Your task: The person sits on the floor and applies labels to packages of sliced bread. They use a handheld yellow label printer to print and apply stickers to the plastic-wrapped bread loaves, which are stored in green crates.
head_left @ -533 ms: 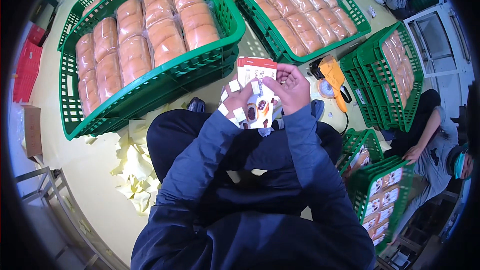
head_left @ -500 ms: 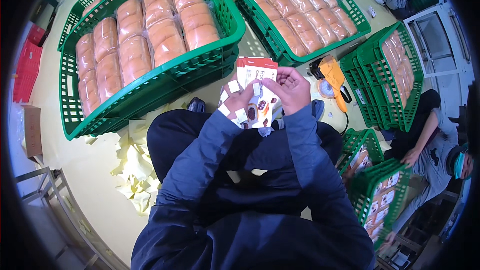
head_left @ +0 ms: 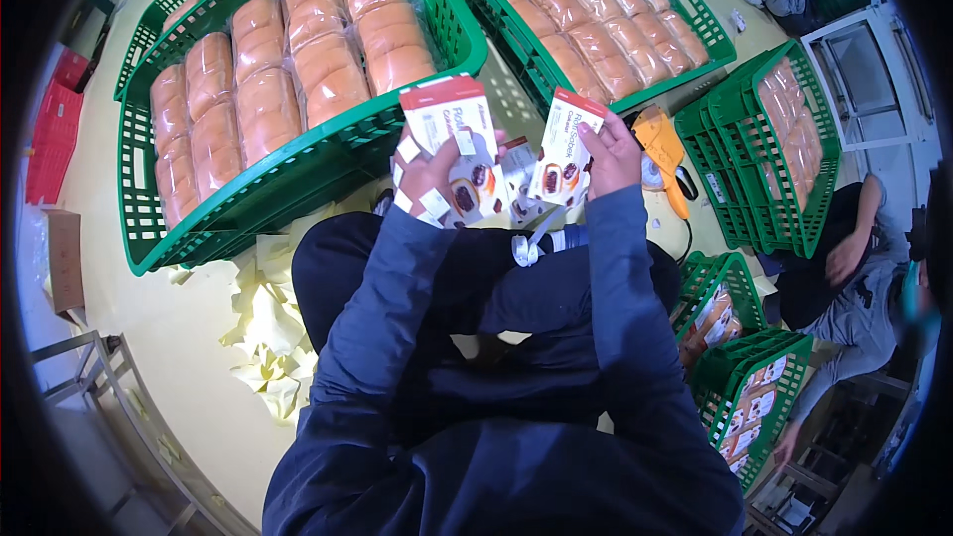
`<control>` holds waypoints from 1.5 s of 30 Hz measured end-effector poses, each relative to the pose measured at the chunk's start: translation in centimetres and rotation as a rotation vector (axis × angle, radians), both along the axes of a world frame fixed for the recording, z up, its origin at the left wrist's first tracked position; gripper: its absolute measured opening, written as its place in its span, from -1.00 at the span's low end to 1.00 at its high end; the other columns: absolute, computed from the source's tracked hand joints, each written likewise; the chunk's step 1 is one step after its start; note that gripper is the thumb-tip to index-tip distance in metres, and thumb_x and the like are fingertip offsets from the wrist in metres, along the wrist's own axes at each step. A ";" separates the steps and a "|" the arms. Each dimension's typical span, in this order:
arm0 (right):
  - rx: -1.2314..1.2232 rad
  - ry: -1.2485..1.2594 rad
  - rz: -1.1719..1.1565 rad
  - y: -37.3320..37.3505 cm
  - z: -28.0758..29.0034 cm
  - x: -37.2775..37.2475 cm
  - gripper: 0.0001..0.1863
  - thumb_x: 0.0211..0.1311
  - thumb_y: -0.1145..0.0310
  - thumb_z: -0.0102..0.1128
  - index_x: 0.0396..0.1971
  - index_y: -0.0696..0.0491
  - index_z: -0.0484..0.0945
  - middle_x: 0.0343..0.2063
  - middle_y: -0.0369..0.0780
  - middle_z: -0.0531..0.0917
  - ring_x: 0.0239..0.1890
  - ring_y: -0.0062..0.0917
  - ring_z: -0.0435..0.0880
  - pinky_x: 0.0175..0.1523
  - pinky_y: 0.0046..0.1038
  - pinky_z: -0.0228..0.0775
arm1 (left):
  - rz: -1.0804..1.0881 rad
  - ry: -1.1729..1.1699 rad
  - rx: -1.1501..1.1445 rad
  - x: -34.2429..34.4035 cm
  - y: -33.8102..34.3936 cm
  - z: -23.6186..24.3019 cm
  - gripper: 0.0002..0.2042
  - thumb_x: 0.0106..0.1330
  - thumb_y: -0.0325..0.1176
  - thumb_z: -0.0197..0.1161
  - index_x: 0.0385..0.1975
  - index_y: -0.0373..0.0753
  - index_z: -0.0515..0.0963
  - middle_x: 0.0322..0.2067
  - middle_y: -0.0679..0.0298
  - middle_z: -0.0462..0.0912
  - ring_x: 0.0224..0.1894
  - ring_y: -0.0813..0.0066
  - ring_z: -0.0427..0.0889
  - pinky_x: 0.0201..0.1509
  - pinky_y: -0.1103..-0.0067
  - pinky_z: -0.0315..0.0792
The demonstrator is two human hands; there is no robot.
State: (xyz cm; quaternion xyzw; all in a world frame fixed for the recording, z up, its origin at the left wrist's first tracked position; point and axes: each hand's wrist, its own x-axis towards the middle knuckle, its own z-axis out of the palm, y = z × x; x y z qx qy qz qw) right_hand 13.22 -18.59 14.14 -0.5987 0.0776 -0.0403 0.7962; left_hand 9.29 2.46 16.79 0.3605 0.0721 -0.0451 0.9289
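Observation:
My left hand (head_left: 425,177) is closed on a stack of printed cards (head_left: 478,121) with red top edges and pictures of filled bread. Several small white stickers (head_left: 434,202) cling to its fingers and the back of the hand. To the right, my right hand (head_left: 615,157) pinches a single printed card (head_left: 558,151) of the same kind, tilted and apart from the stack. Between the two hands, lower down, more printed cards (head_left: 520,179) show in part. A small white roll or loop of strip (head_left: 526,250) lies just above my crossed legs.
A large green crate (head_left: 298,161) of bagged bread rolls (head_left: 266,104) stands front left; another green crate (head_left: 635,94) is beyond. An orange hand-held labeller or tape tool (head_left: 660,144) lies right. More crates (head_left: 759,154) and a co-worker (head_left: 859,268) are at right. Crumpled yellowish paper (head_left: 273,328) litters the left floor.
My hands have moved apart, the left one leftward with the stack, the right one rightward with a single card. The co-worker's crate at right has come down, and a co-worker's hand has left its rim.

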 end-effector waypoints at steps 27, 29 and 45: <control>-0.571 -0.421 0.412 2.5 6.4 -2.0 -0.91 -0.01 0.42 0.27 -0.51 0.05 0.53 0.07 -0.13 0.37 0.21 -0.31 0.23 0.31 -0.29 -0.11 | -0.179 0.135 -0.144 -0.1 -2.2 -0.3 -0.68 0.36 -0.25 0.03 0.04 -0.23 0.30 -0.22 0.15 0.56 -0.25 0.40 0.63 -0.22 0.49 0.55; -0.703 -0.448 0.465 3.0 5.8 -1.9 -0.91 -0.02 0.40 0.28 -0.50 0.01 0.55 0.22 -0.13 0.25 0.34 -0.21 0.04 0.37 -0.22 -0.23 | -0.226 0.149 -0.168 -0.4 -2.4 0.4 -0.65 0.39 -0.15 -0.06 0.06 -0.20 0.30 -0.20 0.16 0.56 -0.23 0.39 0.62 -0.19 0.49 0.55; -0.898 -0.526 0.466 4.1 4.3 -1.9 -0.76 -0.16 0.42 0.34 -0.41 0.02 0.52 0.21 -0.16 0.26 0.32 -0.20 0.07 0.33 -0.22 -0.13 | -0.278 0.125 -0.172 -0.8 -3.0 1.4 -0.61 0.39 -0.05 -0.08 0.06 -0.18 0.28 -0.21 0.20 0.54 -0.24 0.42 0.60 -0.21 0.51 0.54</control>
